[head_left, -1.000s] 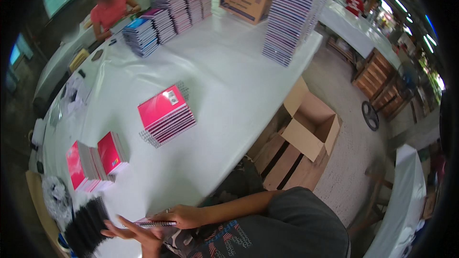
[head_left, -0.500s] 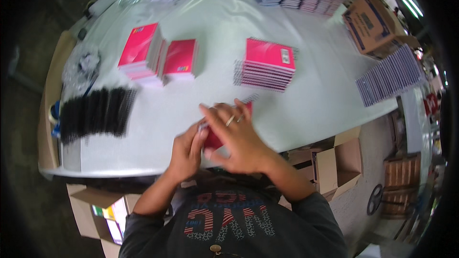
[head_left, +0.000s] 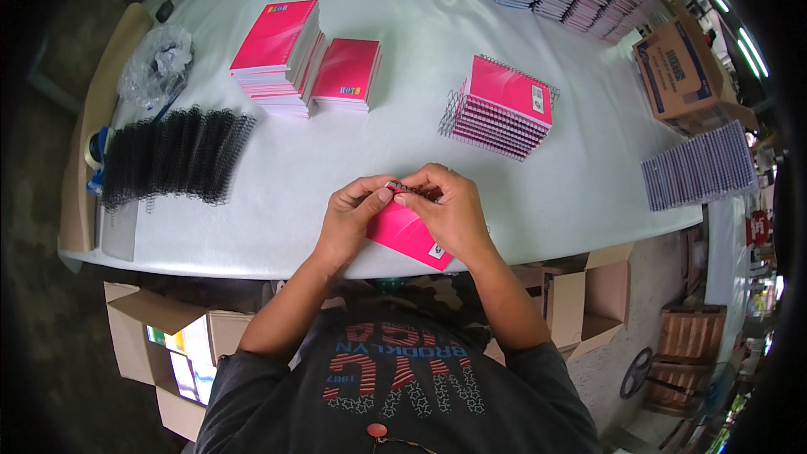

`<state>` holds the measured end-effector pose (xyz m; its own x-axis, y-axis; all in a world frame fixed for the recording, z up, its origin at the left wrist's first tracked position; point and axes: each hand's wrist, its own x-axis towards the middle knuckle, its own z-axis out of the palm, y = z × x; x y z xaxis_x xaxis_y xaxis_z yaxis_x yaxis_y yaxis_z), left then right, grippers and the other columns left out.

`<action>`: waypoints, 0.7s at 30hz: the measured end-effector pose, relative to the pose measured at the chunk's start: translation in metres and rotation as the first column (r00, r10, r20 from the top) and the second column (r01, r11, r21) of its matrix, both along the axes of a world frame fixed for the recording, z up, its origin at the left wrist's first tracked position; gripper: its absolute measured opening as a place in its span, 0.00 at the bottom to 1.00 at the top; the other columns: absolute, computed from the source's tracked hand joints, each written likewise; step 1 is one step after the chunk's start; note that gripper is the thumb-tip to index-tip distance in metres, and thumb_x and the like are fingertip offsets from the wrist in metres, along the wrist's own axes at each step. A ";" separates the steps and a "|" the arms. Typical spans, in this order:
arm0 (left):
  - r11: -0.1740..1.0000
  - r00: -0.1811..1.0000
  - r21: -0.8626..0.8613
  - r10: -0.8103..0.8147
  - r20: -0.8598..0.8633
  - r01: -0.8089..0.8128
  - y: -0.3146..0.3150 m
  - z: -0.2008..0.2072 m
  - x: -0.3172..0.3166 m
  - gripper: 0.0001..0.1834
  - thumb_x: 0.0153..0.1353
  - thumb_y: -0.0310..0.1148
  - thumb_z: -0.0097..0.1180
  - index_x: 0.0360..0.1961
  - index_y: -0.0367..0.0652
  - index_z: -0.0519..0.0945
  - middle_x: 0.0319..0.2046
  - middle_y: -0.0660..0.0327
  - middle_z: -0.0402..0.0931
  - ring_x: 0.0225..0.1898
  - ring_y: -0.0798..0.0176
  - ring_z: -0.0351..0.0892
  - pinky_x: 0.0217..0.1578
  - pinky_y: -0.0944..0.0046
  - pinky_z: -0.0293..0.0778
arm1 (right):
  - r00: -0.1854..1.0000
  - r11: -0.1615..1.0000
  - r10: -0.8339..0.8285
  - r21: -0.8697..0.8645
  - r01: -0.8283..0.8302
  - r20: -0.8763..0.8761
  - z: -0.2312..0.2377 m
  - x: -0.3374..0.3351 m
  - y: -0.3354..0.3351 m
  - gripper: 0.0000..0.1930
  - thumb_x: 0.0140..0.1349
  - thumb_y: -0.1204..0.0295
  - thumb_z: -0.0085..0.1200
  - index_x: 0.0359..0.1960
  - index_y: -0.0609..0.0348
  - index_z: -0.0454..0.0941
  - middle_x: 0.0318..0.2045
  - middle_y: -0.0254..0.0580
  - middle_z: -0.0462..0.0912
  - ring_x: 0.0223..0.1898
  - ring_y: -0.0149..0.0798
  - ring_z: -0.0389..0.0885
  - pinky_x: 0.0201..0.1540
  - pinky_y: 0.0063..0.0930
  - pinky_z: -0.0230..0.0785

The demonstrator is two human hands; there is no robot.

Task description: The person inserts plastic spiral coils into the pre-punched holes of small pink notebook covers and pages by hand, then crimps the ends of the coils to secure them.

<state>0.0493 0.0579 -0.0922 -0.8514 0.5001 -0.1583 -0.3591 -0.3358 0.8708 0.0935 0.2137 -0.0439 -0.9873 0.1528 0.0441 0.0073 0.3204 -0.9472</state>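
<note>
Close to the table's near edge, a pink-covered notebook (head_left: 405,237) lies tilted between my hands. A dark spiral coil (head_left: 409,190) runs along its far edge, partly hidden by my fingers. My left hand (head_left: 353,212) pinches the notebook's far left corner with thumb and fingertips. The thumb and fingers of my right hand (head_left: 452,208) close on the coil and the edge beside it. Beyond my right hand stands a stack of pink spiral-bound notebooks (head_left: 508,101). To the left lies a row of black spiral coils (head_left: 176,160).
Two stacks of pink-covered pads, one taller (head_left: 273,38) and one lower (head_left: 346,71), stand at far left-centre. A clear plastic bag (head_left: 155,67) lies left. Bundled notebooks (head_left: 699,168) and a cardboard box (head_left: 677,67) sit right. Open cartons (head_left: 601,298) stand below the table edge.
My right hand has come down from over the notebook to pinch its coiled edge. More of the pink cover shows now. The whole view has shifted slightly.
</note>
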 end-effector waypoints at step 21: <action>0.972 0.837 -0.198 -0.004 -0.546 -0.125 0.080 0.111 -0.048 0.16 0.62 0.38 0.53 0.38 0.33 0.76 0.24 0.65 0.74 0.24 0.74 0.69 0.26 0.73 0.67 | 0.727 0.810 -0.561 -0.082 0.580 -0.397 0.061 0.016 0.100 0.16 0.59 0.71 0.56 0.47 0.66 0.76 0.39 0.41 0.81 0.41 0.29 0.77 0.48 0.22 0.67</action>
